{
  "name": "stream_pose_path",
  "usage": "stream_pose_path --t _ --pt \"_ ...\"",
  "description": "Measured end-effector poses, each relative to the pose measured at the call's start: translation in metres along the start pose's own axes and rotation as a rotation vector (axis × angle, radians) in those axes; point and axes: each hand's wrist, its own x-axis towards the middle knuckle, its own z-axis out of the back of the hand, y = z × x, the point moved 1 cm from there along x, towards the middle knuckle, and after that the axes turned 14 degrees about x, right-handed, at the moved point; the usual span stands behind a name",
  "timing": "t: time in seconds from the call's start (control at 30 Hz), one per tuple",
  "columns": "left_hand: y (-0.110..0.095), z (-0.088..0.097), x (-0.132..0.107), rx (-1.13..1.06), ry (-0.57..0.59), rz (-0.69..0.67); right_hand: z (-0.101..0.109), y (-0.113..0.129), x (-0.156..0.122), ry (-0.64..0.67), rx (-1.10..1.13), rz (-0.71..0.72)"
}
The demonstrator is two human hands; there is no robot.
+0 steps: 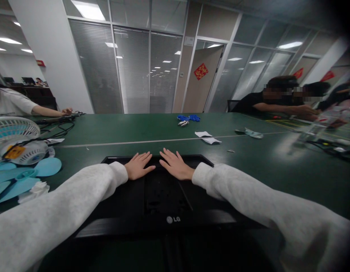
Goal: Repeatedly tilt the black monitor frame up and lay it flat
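Observation:
A black LG monitor back cover (121, 207) lies on the green table right in front of me, its logo toward my side. My left hand (139, 165) rests flat near the far edge of the cover, fingers spread. Beside it my right hand (175, 163) lies flat on the same far edge, fingers apart and pointing away. A small gap separates the two hands, and neither grasps anything. Grey sleeves cover both forearms, which hide the cover's left and right sides. Its near part is dark and hard to make out.
At left lie a white fan housing (34, 149), light-blue fan blades (24, 174) and black cables (65, 130). Blue gloves (188, 118), white paper (208, 137) and a pale green strip (252, 133) lie farther back on the table (129, 128). Other people sit at the far left and right.

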Motion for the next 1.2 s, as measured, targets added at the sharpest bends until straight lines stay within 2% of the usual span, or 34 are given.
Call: stream_pose_path --t 0.1,0.33,0.67,1.2 --pt "0.001 -0.007 0.001 -0.027 0.051 -0.032 0.004 0.005 0.0 -0.029 -0.007 0.049" --pt "0.001 -0.001 0.001 -0.037 0.045 -0.044 0.001 0.0 0.009 0.13 0.014 0.074" --pt "0.0 0.005 0.01 -0.044 0.053 -0.088 0.012 -0.001 0.009 0.095 0.018 0.093" --pt "0.006 0.005 0.016 -0.068 0.048 -0.088 0.013 -0.004 0.018 0.085 0.025 0.096"
